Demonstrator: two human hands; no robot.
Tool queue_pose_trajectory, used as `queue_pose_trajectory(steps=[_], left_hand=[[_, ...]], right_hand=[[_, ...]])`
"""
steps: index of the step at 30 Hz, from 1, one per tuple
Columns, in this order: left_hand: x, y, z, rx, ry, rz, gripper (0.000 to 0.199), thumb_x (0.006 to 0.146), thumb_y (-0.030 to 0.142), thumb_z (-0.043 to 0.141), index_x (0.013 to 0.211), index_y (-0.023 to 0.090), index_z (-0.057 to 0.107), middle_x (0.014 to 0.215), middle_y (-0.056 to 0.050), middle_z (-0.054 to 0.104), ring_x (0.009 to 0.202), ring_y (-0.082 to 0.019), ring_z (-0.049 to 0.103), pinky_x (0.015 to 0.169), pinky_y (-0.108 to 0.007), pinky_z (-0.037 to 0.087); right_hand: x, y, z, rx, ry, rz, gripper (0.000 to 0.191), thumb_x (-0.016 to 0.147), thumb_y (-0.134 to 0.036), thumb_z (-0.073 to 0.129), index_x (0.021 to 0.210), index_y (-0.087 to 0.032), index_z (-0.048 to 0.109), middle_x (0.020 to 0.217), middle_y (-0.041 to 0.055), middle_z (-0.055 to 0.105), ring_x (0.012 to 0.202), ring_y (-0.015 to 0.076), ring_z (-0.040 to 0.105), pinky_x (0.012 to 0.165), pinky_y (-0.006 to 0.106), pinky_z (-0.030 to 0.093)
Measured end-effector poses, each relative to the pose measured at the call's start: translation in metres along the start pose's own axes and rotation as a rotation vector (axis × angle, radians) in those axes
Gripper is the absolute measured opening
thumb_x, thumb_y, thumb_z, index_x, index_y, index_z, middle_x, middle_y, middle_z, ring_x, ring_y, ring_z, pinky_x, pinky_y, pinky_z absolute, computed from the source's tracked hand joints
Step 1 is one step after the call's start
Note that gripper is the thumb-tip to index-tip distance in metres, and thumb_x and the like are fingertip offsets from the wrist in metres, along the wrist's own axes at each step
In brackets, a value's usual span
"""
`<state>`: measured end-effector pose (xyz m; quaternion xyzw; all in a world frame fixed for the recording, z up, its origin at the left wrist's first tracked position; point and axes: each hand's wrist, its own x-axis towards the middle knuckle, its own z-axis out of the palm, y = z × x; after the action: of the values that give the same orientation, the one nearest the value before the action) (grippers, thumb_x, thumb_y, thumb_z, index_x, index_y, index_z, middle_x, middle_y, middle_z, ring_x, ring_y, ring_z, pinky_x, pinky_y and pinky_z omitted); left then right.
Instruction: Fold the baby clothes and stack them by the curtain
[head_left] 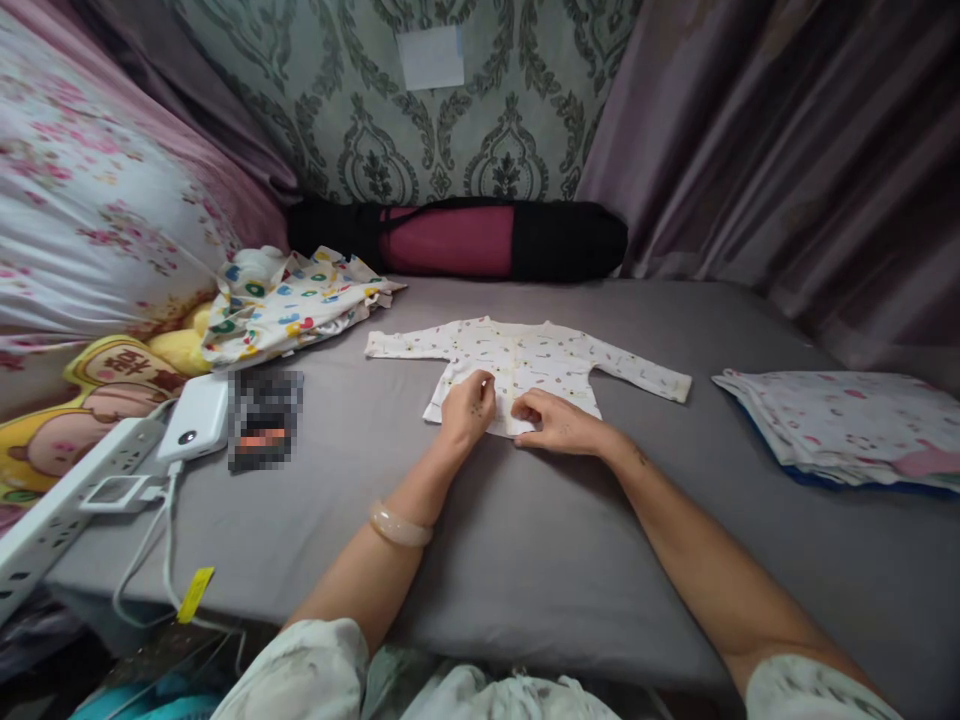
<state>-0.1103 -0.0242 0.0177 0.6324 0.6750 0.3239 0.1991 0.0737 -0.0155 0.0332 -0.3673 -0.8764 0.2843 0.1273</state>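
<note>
A small white baby shirt (517, 362) with a scattered print lies spread flat, sleeves out to both sides and a front placket down its middle. At its lower edge, just left of the placket, my left hand (471, 408) is closed with fingers pinched on the cloth. My right hand (555, 422) is closed too, its thumb and curled fingers gripping the hem right of the placket. The fingertips partly hide the hem and placket bottom.
The shirt lies on a grey sheet (360, 560). Folded printed cloths (847, 415) are at the right. On the left are a crumpled patterned garment (300, 300), a white power bank (193, 415) with cables and a power strip (71, 510). A black-and-red roll bag (450, 240) lies behind.
</note>
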Motion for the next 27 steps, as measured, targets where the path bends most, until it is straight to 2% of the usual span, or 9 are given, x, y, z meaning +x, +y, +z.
queue_pose_trajectory(steps=[4, 7, 11, 16, 18, 20, 23, 25, 27], left_hand=[[-0.001, 0.001, 0.001, 0.011, -0.014, -0.005, 0.024, 0.09, 0.025, 0.046, 0.1, 0.022, 0.068, 0.068, -0.002, 0.068, 0.066, -0.017, 0.062, 0.066, -0.026, 0.044], [-0.001, 0.002, 0.002, 0.021, -0.038, -0.005, 0.024, 0.09, 0.025, 0.047, 0.1, 0.022, 0.068, 0.068, -0.002, 0.068, 0.066, -0.017, 0.063, 0.065, -0.026, 0.043], [-0.002, 0.003, 0.001, 0.021, -0.046, -0.013, 0.024, 0.09, 0.025, 0.046, 0.101, 0.022, 0.068, 0.068, -0.002, 0.068, 0.067, -0.017, 0.063, 0.065, -0.026, 0.043], [-0.003, 0.001, -0.001, 0.081, -0.013, -0.023, 0.026, 0.092, 0.026, 0.044, 0.105, 0.022, 0.066, 0.071, -0.003, 0.068, 0.07, -0.019, 0.064, 0.069, -0.028, 0.045], [-0.003, 0.0, 0.0, 0.119, 0.012, 0.048, 0.027, 0.093, 0.028, 0.042, 0.107, 0.02, 0.064, 0.078, -0.006, 0.069, 0.077, -0.02, 0.065, 0.072, -0.03, 0.047], [-0.005, -0.001, 0.003, 0.14, 0.003, 0.229, 0.03, 0.094, 0.031, 0.042, 0.113, 0.017, 0.061, 0.097, -0.01, 0.07, 0.093, -0.022, 0.065, 0.083, -0.033, 0.048], [-0.01, 0.0, 0.009, 0.215, -0.126, 0.534, 0.045, 0.094, 0.04, 0.045, 0.129, 0.014, 0.052, 0.137, -0.016, 0.054, 0.13, -0.027, 0.046, 0.107, -0.041, 0.037], [-0.014, 0.002, 0.014, 0.317, -0.252, 0.586, 0.055, 0.095, 0.046, 0.042, 0.139, 0.013, 0.044, 0.151, -0.015, 0.038, 0.143, -0.03, 0.027, 0.115, -0.047, 0.026], [-0.018, 0.002, 0.019, 0.411, -0.35, 0.549, 0.06, 0.097, 0.048, 0.035, 0.144, 0.012, 0.038, 0.155, -0.015, 0.03, 0.146, -0.03, 0.018, 0.117, -0.05, 0.021]], right_hand=[[0.001, 0.001, 0.003, -0.005, 0.094, -0.013, 0.011, 0.084, -0.027, 0.059, 0.088, -0.019, 0.065, 0.084, 0.0019, 0.062, 0.075, 0.0142, 0.055, 0.072, 0.026, 0.042], [0.002, 0.003, 0.006, 0.02, 0.168, -0.005, 0.022, 0.09, -0.031, 0.051, 0.083, -0.019, 0.068, 0.08, 0.0021, 0.064, 0.074, 0.0145, 0.056, 0.071, 0.026, 0.041], [0.005, 0.004, 0.009, 0.124, 0.272, 0.101, 0.031, 0.092, -0.036, 0.046, 0.081, -0.019, 0.07, 0.076, 0.0014, 0.067, 0.074, 0.0158, 0.058, 0.068, 0.026, 0.042], [0.001, -0.001, 0.007, 0.072, 0.178, 0.058, 0.034, 0.093, -0.041, 0.045, 0.085, -0.02, 0.071, 0.077, 0.0009, 0.068, 0.075, 0.0166, 0.061, 0.069, 0.026, 0.044], [-0.001, -0.002, 0.006, -0.007, 0.216, 0.073, 0.035, 0.095, -0.039, 0.041, 0.094, -0.021, 0.071, 0.088, 0.003, 0.071, 0.085, 0.0182, 0.062, 0.077, 0.028, 0.045], [-0.001, 0.001, 0.007, -0.149, 0.328, 0.114, 0.038, 0.097, -0.036, 0.036, 0.112, -0.019, 0.067, 0.113, 0.008, 0.068, 0.108, 0.0215, 0.059, 0.094, 0.033, 0.042], [-0.001, 0.011, 0.011, -0.384, 0.394, 0.2, 0.05, 0.098, -0.035, 0.032, 0.138, -0.012, 0.048, 0.149, 0.0143, 0.041, 0.14, 0.0264, 0.031, 0.114, 0.045, 0.02], [-0.001, 0.018, 0.016, -0.457, 0.333, 0.277, 0.057, 0.098, -0.039, 0.028, 0.146, -0.008, 0.038, 0.156, 0.0149, 0.027, 0.146, 0.0272, 0.016, 0.117, 0.048, 0.01], [-0.002, 0.024, 0.02, -0.452, 0.255, 0.349, 0.062, 0.099, -0.043, 0.024, 0.148, -0.006, 0.032, 0.157, 0.0148, 0.023, 0.146, 0.0267, 0.014, 0.118, 0.048, 0.01]])
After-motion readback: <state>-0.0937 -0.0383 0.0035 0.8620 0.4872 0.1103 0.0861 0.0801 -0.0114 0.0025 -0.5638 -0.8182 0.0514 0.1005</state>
